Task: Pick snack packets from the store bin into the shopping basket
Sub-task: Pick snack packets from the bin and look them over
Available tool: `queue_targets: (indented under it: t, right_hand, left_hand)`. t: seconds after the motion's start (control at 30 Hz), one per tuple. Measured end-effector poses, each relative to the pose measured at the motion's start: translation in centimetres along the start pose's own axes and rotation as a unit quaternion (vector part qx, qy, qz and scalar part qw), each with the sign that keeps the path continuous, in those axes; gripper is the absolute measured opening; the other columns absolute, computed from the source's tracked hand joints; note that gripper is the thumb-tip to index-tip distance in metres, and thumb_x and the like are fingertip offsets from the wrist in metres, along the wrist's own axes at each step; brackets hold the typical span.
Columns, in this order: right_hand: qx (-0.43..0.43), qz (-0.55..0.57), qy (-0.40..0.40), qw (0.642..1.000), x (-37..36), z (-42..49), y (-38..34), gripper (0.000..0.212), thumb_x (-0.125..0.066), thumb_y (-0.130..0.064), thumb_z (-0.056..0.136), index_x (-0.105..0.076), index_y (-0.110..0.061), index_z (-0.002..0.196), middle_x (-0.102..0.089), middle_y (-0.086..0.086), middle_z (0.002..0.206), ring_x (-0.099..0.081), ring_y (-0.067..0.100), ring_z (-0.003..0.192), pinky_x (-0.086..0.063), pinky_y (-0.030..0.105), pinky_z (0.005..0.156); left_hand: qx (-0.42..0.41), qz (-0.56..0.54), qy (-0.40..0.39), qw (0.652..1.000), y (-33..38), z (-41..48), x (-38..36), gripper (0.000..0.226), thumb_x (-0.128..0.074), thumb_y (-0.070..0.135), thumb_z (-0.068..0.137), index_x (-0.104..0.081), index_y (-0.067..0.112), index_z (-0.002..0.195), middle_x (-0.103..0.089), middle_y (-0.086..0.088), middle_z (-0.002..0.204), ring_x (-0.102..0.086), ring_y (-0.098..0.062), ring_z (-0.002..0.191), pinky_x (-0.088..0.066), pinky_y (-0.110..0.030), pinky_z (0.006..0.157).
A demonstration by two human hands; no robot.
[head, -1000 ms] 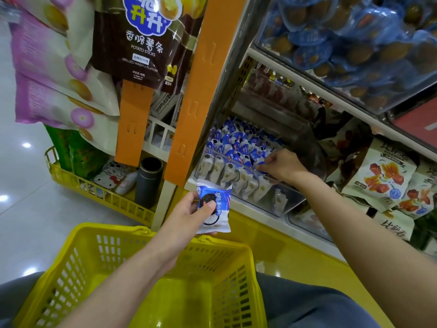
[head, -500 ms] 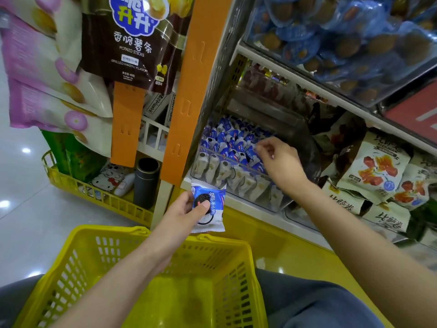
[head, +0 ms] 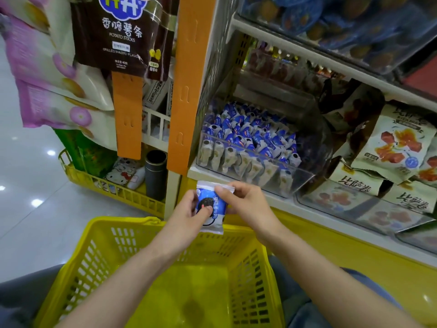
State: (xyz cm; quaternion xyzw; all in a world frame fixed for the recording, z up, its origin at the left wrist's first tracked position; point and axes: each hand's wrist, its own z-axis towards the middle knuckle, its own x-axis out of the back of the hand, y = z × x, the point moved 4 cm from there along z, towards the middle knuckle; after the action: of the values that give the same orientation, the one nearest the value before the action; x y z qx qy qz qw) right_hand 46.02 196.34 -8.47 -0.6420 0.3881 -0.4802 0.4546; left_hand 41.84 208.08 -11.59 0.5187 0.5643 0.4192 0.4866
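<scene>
A glossy pale floor filled the left of the frame, dotted with light reflections, while an orange upright rose at centre beside white shelving at upper right, above a yellow plinth at lower right.

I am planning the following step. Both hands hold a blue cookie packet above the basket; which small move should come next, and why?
Probably bring the packet slightly toward you and release it into the yellow basket. The left hand and right hand both pinch it right above the basket's far rim, so a short drop should land inside.
</scene>
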Motion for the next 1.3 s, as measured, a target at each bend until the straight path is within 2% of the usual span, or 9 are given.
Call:
queue_targets:
  t: [0.17,0.3,0.5,0.73,0.93,1.07,1.17,1.23,1.3]
  right_hand:
    - [-0.009,0.011,-0.008,1.000,-0.5,0.2,0.8,0.012,-0.061,-0.013,0.088,-0.064,-0.003,0.081,-0.061,0.015,0.075,-0.056,0.016,0.064,-0.050,0.020,0.054]
    - [0.048,-0.088,-0.025,0.995,-0.9,0.0,1.0,0.011,-0.065,-0.020,0.085,-0.067,-0.015,0.076,-0.068,0.012,0.075,-0.061,0.021,0.069,-0.052,0.036,0.065]
    - [0.301,-0.394,0.035,0.868,-0.9,-2.0,-1.0,0.014,-0.060,-0.027,0.088,-0.068,-0.015,0.087,-0.064,-0.004,0.080,-0.059,0.012,0.075,-0.043,0.023,0.060]
    - [0.154,-0.239,0.079,0.955,0.4,-0.7,-0.1,0.012,-0.054,-0.023,0.092,-0.061,-0.013,0.089,-0.060,-0.007,0.078,-0.050,0.002,0.060,-0.037,0.017,0.058]
    - [-0.052,0.025,0.068,0.996,0.7,-0.2,1.7,0.004,-0.045,-0.007,0.095,-0.048,-0.010,0.095,-0.062,0.009,0.078,-0.060,0.014,0.064,-0.051,0.019,0.054]
    - [-0.098,-0.095,-0.095,0.986,-0.9,-1.1,2.9,0.022,-0.047,-0.003,0.092,-0.042,-0.008,0.112,-0.063,0.015,0.094,-0.061,0.017,0.075,-0.049,0.023,0.064]
    - [-0.017,-0.363,-0.177,0.915,-1.5,-1.9,4.0,0.063,-0.060,-0.023,0.088,-0.026,-0.009,0.139,-0.046,0.011,0.135,-0.046,0.018,0.122,-0.036,0.025,0.098]
    - [0.043,-0.379,-0.173,0.908,-2.2,-2.6,3.8,0.077,-0.063,-0.036,0.085,-0.020,-0.013,0.144,-0.034,0.002,0.144,-0.030,0.014,0.134,-0.027,0.024,0.108]
    - [0.068,-0.289,-0.137,0.945,-2.6,-2.9,3.3,0.059,-0.062,-0.038,0.085,-0.038,-0.019,0.135,-0.051,-0.003,0.127,-0.045,0.007,0.120,-0.038,0.023,0.100]
  left_hand:
    - [-0.008,-0.030,0.036,0.999,-0.4,0.3,0.5,0.013,-0.053,0.010,0.091,-0.057,0.011,0.103,-0.068,-0.005,0.096,-0.065,0.000,0.076,-0.051,-0.013,0.063]
    - [-0.014,-0.011,0.078,0.997,-0.7,0.4,1.2,0.020,-0.050,0.021,0.094,-0.060,0.005,0.098,-0.067,-0.009,0.084,-0.065,-0.010,0.075,-0.050,-0.021,0.059]
    - [0.012,-0.028,0.073,0.997,-1.0,0.3,0.9,0.018,-0.049,0.020,0.094,-0.060,0.008,0.087,-0.067,0.002,0.070,-0.065,-0.001,0.065,-0.050,-0.016,0.053]
    - [0.073,-0.073,0.028,0.994,-1.3,-0.2,0.3,0.025,-0.057,0.027,0.088,-0.059,0.011,0.107,-0.070,-0.010,0.098,-0.067,-0.017,0.087,-0.054,-0.032,0.078]
    - [0.021,-0.086,0.094,0.992,-1.4,-1.1,1.3,0.016,-0.059,0.009,0.088,-0.063,0.009,0.104,-0.074,-0.004,0.089,-0.068,-0.006,0.075,-0.055,-0.018,0.063]
    - [-0.017,-0.044,0.184,0.982,-1.1,-1.2,3.4,0.012,-0.055,0.012,0.091,-0.064,0.014,0.084,-0.071,0.007,0.067,-0.065,0.001,0.063,-0.051,-0.013,0.055]
    - [-0.068,0.113,0.190,0.973,-1.0,-1.3,4.1,0.020,-0.054,0.012,0.092,-0.060,0.017,0.074,-0.064,0.001,0.067,-0.058,-0.006,0.064,-0.048,-0.024,0.060]
    - [-0.103,0.201,0.163,0.960,-0.9,-1.6,3.8,0.023,-0.056,0.014,0.090,-0.058,0.023,0.068,-0.061,0.005,0.065,-0.052,-0.004,0.063,-0.041,-0.019,0.060]
    - [-0.121,0.237,0.140,0.954,-1.0,-2.1,3.2,0.028,-0.059,0.015,0.089,-0.055,0.027,0.063,-0.059,0.009,0.059,-0.051,0.001,0.060,-0.036,-0.012,0.053]
